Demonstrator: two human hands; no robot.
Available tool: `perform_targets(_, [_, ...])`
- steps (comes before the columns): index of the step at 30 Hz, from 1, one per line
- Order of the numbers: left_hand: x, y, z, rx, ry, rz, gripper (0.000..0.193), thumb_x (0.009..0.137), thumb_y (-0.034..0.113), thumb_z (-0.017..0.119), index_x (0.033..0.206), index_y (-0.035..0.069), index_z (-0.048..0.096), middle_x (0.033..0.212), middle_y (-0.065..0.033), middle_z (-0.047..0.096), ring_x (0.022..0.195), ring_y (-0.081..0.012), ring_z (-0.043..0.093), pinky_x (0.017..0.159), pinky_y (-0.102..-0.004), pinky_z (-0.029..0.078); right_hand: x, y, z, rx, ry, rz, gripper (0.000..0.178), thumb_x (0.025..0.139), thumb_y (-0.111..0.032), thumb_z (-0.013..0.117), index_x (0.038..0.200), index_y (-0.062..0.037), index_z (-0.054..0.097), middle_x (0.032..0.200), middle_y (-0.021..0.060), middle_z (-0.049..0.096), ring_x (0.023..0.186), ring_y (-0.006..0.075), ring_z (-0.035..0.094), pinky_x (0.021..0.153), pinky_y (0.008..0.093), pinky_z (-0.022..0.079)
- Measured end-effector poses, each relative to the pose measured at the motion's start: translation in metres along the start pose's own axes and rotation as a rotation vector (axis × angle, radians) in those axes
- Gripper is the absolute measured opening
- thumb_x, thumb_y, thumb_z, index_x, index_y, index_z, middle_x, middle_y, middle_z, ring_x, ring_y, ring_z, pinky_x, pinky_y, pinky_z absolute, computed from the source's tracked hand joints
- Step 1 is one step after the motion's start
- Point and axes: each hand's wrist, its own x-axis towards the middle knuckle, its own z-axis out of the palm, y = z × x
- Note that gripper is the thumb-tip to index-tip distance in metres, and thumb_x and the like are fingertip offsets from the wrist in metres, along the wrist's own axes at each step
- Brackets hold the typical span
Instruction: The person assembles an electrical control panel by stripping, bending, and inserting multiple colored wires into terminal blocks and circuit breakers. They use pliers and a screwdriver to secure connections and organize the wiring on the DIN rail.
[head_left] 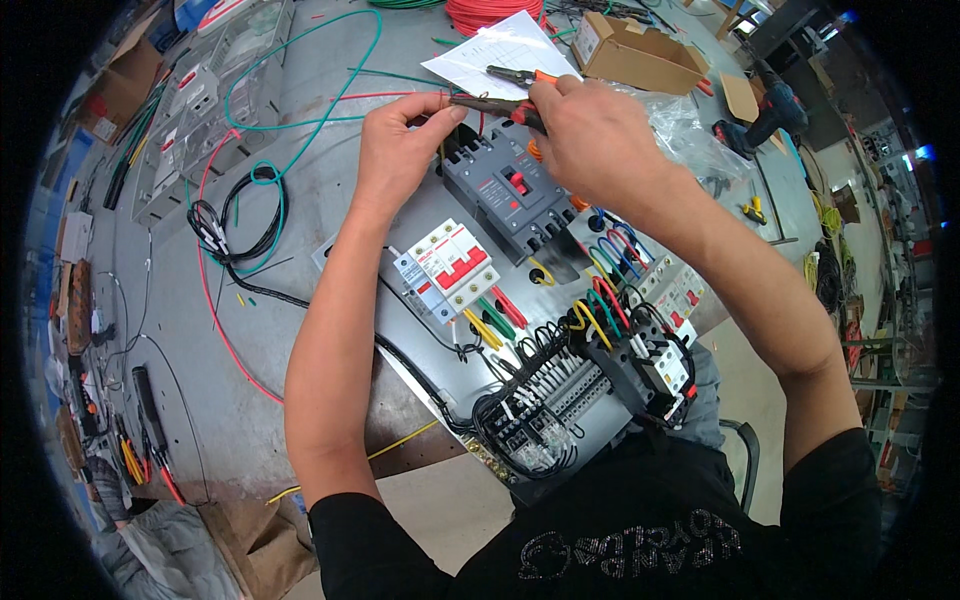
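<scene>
My left hand [405, 145] is closed in a pinch, thumb and forefinger meeting right at the jaw tips of a pair of pliers [487, 104]. What sits between those fingers is too small to make out. My right hand [598, 135] grips the pliers by their dark red handles. Both hands are above the far end of a large grey circuit breaker [510, 185] with a red toggle. Behind them, a second pair of pliers [512, 75] lies on a white paper sheet [490, 50]. A red wire [375, 95] passes close behind my left hand.
Nearer me, the metal mounting plate [400, 330] carries a small white breaker [455, 265], terminal blocks [575, 390] and bundled black wires. A cardboard box [640, 52] and cordless drill [765, 115] stand far right. Loose green wire [300, 150] and transparent-covered boxes [205, 110] lie left.
</scene>
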Motion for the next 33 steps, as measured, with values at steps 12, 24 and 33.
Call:
perform_targets(12, [0.008,-0.007,-0.016,-0.059,-0.164,-0.031,0.020,0.092,0.017,0.081,0.102,-0.001,0.078,0.085,0.0022,0.071,0.077,-0.0046,0.058,0.069,-0.0237,0.048,0.013,0.005,-0.003,0.160,-0.311,0.127,0.024,0.093,-0.018,0.069,0.108,0.0001,0.063,0.092,0.0218,0.073,0.087,0.0429,0.072,0.077,0.0529,0.056])
perform_targets(24, [0.002,-0.008,-0.009,-0.052,-0.025,0.014,0.018,0.091,0.015,0.082,0.098,0.000,0.078,0.082,0.0028,0.070,0.075,-0.0042,0.057,0.068,-0.0230,0.046,0.024,0.013,-0.015,1.270,-0.990,0.567,0.025,0.095,-0.018,0.067,0.075,-0.0072,0.057,0.066,-0.0017,0.050,0.054,0.0078,0.047,0.040,0.0267,0.034])
perform_targets(33, [0.005,-0.015,-0.012,-0.043,-0.173,-0.068,0.017,0.097,0.015,0.078,0.106,0.001,0.076,0.094,0.0004,0.075,0.084,-0.0043,0.062,0.076,-0.0217,0.049,0.024,0.031,-0.008,1.422,-1.064,0.583,0.022,0.102,-0.024,0.066,0.101,-0.0027,0.062,0.072,0.0018,0.061,0.055,0.0111,0.059,0.041,0.0262,0.043])
